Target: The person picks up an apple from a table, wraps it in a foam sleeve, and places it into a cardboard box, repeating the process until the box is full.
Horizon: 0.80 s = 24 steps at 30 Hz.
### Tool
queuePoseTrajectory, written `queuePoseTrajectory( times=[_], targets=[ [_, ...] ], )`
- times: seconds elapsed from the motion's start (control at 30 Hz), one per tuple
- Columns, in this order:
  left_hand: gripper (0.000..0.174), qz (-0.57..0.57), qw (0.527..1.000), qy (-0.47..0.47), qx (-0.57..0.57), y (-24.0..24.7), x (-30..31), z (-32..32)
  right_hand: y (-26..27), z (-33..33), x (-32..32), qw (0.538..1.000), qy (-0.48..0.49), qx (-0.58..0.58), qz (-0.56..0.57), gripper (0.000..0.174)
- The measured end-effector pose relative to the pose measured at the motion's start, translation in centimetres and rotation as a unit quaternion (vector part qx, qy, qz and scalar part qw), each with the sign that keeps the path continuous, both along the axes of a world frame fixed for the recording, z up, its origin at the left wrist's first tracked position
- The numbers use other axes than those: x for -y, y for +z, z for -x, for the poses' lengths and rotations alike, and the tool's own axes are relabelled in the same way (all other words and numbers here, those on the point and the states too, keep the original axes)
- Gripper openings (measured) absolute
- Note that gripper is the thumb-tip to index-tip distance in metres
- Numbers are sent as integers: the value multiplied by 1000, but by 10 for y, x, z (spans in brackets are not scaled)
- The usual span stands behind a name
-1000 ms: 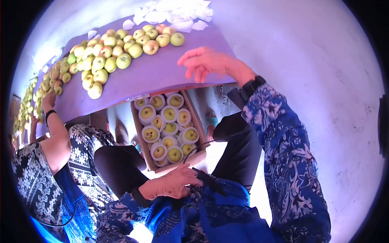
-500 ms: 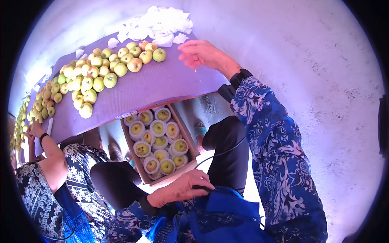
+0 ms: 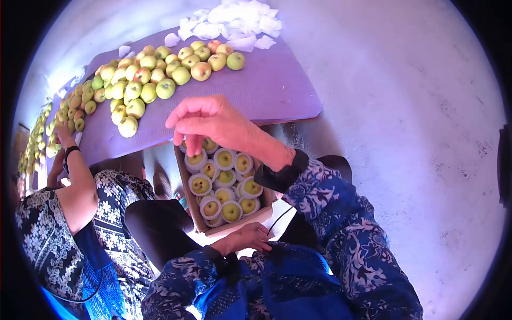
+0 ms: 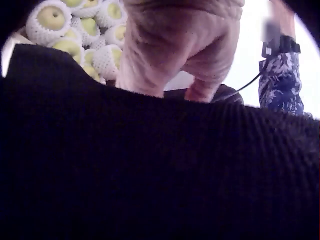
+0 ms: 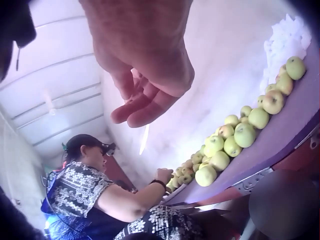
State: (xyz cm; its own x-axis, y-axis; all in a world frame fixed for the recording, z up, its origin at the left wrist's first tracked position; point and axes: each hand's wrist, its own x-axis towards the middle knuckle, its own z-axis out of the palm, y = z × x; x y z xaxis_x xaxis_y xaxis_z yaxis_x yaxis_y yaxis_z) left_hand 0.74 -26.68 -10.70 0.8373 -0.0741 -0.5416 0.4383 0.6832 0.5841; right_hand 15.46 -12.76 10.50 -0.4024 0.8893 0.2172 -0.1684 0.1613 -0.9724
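My right hand (image 3: 221, 125) hovers over the far end of an open cardboard box (image 3: 233, 230), its fingers loosely bent. Nothing shows in its grasp in the right wrist view, where the fingers (image 5: 142, 107) hang slack in the air. Inside the box, yellow-green apples (image 3: 231, 212) sit in white foam net sleeves. My left hand (image 3: 244, 238) lies low over my lap by the box's near edge, fingers relaxed; the left wrist view shows mainly its palm side (image 4: 175, 45), with the fingertips hidden behind the dark cuff.
A purple-covered table (image 3: 266, 85) stands beyond the box, bearing a heap of bare apples (image 3: 166, 88). At its far edge lies a pile of white foam nets (image 3: 242, 21). Another person (image 3: 77, 197) sits to my left, an arm reaching to the apples. A thin cable (image 3: 281, 216) hangs near my left hand.
My right hand has come from above the table's right side down and left, over the box. The left hand stays at my lap. The view has swung slightly.
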Motion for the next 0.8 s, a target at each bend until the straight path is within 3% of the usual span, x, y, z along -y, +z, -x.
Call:
queuePoseTrajectory(
  times=[0.07,0.2,0.23,0.3,0.33,0.4,0.43,0.47,0.53,0.57,0.63,0.7,0.8],
  targets=[
    [54,-71,992,-32,-95,0,9,-19,-2,4,2,1000,7,5,3,17],
    [44,-206,976,-45,56,-80,9,-31,-13,-15,4,998,-30,25,39,16],
    [29,-229,971,-31,51,-83,12,-39,-16,-22,2,997,-43,31,47,16],
    [21,-239,963,-30,121,-121,20,-48,-20,-30,3,994,-101,-13,35,16],
    [19,-288,945,-26,154,-117,21,-53,-20,-36,3,991,-129,-33,29,15],
    [19,-313,947,-67,40,-91,20,-61,-10,-53,0,983,-173,-63,-20,15],
    [22,-490,858,-143,56,-64,8,-64,-5,-62,-3,976,-195,-81,-44,15],
    [24,-482,854,-196,1,-47,0,-66,0,-71,-7,967,-224,-107,-64,15],
    [24,-612,761,-211,35,-25,-22,-58,10,-87,-16,941,-280,-161,-103,15],
    [26,-616,759,-209,-29,-6,-33,-54,13,-94,-21,930,-302,-177,-109,15],
    [29,-680,711,-175,41,38,-71,-38,11,-106,-34,922,-329,-161,-122,15],
    [29,-443,890,-97,-35,106,-109,-26,7,-114,-45,918,-355,-138,-115,15],
    [28,-434,901,13,3,154,-160,-14,0,-117,-60,916,-382,-97,-78,15]
  ],
)
